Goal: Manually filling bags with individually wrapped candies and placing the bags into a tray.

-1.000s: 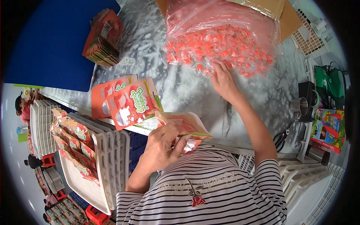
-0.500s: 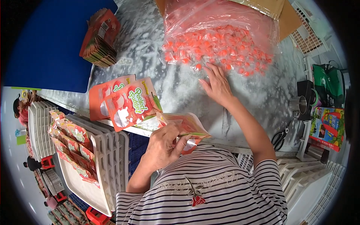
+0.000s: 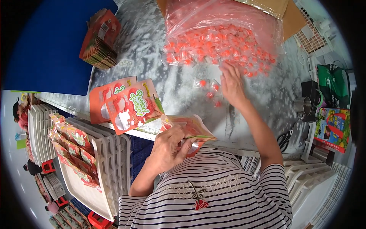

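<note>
My left hand (image 3: 170,147) is shut on a red and green pouch (image 3: 187,128) at the table's near edge, its thumb at the pouch's side. Out over the table, my right hand (image 3: 233,84) stretches its slightly blurred fingers to the near edge of a heap of clear-wrapped red candies (image 3: 221,44). Nothing shows in that hand. Several loose candies (image 3: 210,95) lie on the table just left of it. Two flat printed pouches (image 3: 133,107) overlap to the left of the held one.
A pink plastic bag (image 3: 225,13) lies behind the heap. A stack of pouches (image 3: 101,42) stands far left by a blue board (image 3: 49,42). Filled pouches (image 3: 74,147) rest on a white tray (image 3: 76,194) at the left. Scissors (image 3: 284,141) and a metal cup (image 3: 302,105) are at the right.
Several candies now lie apart from the heap, nearer to me. My right hand has shifted slightly right and is back at the heap's edge. My left hand keeps its hold on the pouch.
</note>
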`<state>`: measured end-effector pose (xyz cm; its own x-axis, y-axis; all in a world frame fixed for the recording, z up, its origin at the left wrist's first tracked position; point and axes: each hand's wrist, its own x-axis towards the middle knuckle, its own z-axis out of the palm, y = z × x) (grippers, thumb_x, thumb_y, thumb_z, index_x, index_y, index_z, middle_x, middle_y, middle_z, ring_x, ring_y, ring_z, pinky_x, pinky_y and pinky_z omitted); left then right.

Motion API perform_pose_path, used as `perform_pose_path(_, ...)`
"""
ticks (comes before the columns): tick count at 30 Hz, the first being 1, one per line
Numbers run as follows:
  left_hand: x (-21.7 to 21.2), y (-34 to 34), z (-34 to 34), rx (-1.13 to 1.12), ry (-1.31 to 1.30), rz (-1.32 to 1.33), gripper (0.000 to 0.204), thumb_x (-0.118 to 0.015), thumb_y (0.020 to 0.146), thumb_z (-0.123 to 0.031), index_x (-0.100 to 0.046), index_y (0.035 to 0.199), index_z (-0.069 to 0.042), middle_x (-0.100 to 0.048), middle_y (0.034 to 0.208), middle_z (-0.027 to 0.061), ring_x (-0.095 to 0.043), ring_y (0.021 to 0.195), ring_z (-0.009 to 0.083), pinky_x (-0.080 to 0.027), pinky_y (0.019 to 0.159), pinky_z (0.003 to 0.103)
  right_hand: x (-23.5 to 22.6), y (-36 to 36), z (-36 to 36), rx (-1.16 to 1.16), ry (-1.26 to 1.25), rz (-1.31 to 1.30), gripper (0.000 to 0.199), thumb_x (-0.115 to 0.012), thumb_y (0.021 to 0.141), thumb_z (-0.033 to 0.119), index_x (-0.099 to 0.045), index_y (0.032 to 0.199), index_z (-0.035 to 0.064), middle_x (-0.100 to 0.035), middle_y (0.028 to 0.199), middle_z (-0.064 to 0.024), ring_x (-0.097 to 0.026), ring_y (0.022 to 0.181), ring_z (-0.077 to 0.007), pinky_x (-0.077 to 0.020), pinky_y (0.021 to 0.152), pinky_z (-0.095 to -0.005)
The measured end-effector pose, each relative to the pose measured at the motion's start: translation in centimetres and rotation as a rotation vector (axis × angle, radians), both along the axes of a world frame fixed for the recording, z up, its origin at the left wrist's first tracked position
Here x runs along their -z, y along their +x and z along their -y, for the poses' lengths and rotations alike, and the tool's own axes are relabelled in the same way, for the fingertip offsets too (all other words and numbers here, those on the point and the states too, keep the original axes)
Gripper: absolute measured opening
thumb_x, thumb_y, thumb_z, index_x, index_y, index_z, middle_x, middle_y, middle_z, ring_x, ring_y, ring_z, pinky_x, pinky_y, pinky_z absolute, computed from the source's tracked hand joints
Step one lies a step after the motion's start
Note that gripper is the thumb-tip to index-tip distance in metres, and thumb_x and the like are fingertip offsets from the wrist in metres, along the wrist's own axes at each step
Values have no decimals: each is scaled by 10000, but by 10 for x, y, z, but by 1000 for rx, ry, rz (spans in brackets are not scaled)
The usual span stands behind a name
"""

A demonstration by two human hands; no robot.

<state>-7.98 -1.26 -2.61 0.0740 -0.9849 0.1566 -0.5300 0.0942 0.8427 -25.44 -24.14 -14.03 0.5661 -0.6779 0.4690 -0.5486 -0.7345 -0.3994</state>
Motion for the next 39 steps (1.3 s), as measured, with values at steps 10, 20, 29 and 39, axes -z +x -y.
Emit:
perform_pose_path(10,-2,-1,-4,-11,82,16,126,-706,809,-53,-597,812,10,-548,727,139,-542,560,291,-443,511,365,14,-22,-20,-59,386,149,310,-520,899,52,-575,1201,17,-568,1217,-163,-523,1138,-319,-423,968,-413)
perform_pose_path(20,-1,-5,0,6,57,15,108,-699,808,-52,-610,832,5,-557,737,142,-560,599,292,-456,535,368,-7,-5,-30,-290,148,-310,895,-797,682,438,-400,1427,140,-243,1529,-137,-194,1413,-361,-230,1135,-522)
perform_pose_path(29,-1,-2,-4,-18,76,-3,109,-698,808,-53,-633,874,4,-526,703,145,-528,576,310,-440,528,385,23,2,-45,-350,116,-100,461,-736,765,262,-586,1176,118,-520,1268,-88,-475,1168,-291,-423,944,-450)
perform_pose_path(39,4,-2,8,51,18,41,166,-687,824,-48,-646,976,3,-646,963,166,-593,607,214,-478,539,298,-41,-22,-58,152,1216,743,135,-636,891,119,-636,1007,49,-641,884,-38,-557,749,-77,-412,553,-216)
